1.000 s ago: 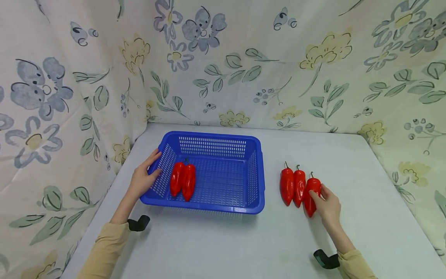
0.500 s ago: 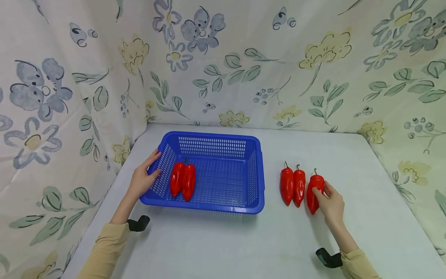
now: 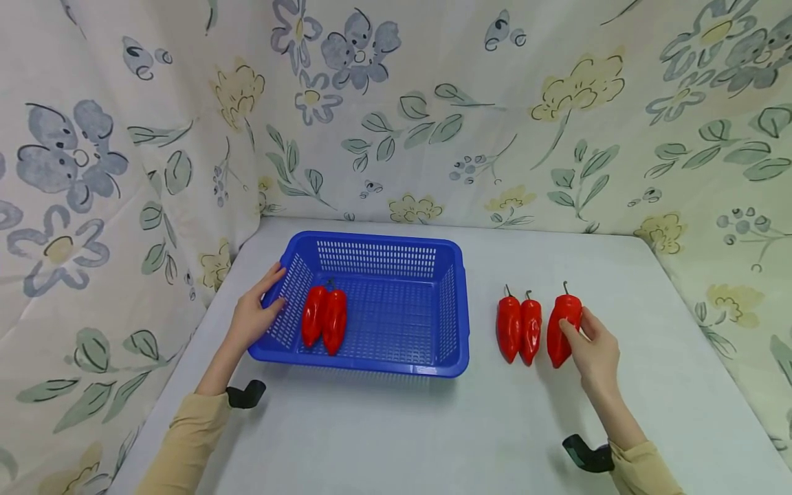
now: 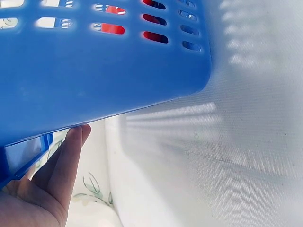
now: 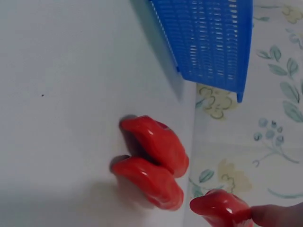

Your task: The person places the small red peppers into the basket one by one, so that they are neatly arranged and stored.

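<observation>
My left hand (image 3: 255, 316) grips the left end of a blue plastic basket (image 3: 361, 365), thumb over the rim. Fingertips (image 4: 75, 137) press against the basket's outer wall in the left wrist view. Inside the basket, at its left, lie two red peppers (image 3: 335, 322) side by side. Between thumb and fingers my right hand (image 3: 599, 354) pinches another red pepper (image 3: 557, 346), stem upward, seemingly raised off the table. Just left of it, two more red peppers, one nearer the basket (image 3: 509, 328) and one nearer the hand (image 3: 531, 333), lie on the table.
A white table (image 3: 396, 440) carries everything. Floral cloth (image 3: 433, 124) hangs behind it and along both sides. Each wrist wears a black camera mount, one at the left wrist (image 3: 246, 394) and one at the right (image 3: 588, 455).
My right hand has drawn the pinched pepper up and to the right, opening a gap from the two peppers beside it. The left hand and the basket stay put.
</observation>
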`<state>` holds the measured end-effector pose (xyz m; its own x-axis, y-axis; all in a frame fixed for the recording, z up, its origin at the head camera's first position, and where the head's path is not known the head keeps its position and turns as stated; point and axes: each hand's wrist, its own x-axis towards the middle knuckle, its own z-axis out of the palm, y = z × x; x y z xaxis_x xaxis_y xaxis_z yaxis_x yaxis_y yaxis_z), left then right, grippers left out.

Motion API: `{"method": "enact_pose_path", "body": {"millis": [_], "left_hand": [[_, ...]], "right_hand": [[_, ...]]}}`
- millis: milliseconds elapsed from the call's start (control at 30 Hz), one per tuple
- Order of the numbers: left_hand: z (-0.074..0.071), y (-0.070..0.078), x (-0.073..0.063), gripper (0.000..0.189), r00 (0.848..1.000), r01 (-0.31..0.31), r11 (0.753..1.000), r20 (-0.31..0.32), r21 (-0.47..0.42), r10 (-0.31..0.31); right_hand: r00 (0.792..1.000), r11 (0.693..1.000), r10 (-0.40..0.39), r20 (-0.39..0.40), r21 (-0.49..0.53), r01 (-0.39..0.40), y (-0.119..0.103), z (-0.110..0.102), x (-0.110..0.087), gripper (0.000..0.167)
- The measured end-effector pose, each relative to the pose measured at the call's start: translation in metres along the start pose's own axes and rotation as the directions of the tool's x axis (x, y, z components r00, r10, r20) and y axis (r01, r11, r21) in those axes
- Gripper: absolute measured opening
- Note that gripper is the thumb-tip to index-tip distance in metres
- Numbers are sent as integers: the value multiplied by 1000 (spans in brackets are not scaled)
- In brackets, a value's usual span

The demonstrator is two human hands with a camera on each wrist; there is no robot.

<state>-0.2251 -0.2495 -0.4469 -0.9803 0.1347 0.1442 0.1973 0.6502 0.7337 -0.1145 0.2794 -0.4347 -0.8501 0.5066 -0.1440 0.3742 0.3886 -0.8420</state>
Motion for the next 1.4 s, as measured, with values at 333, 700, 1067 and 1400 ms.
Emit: {"method": "enact_pose_path", "body": {"millis": [333, 700, 1067, 1400], "left_hand": [[-2, 0, 1, 57, 1000, -9, 1000, -1, 2, 9], [-2, 0, 0, 57, 1000, -22, 1000, -2, -1, 22], [-1, 0, 1, 57, 1000, -23, 1000, -4, -5, 23], [-1, 1, -1, 56, 1000, -25, 1000, -9, 0, 25]], "right_hand": [[1000, 999, -16, 17, 52, 15, -22, -2, -5, 67], [999, 995, -38, -2, 97, 38, -43, -4, -12, 66], [1000, 971, -20, -15, 240, 23, -66, -5, -19, 66], [999, 955, -42, -3, 293, 41, -76, 0, -24, 65]]}}
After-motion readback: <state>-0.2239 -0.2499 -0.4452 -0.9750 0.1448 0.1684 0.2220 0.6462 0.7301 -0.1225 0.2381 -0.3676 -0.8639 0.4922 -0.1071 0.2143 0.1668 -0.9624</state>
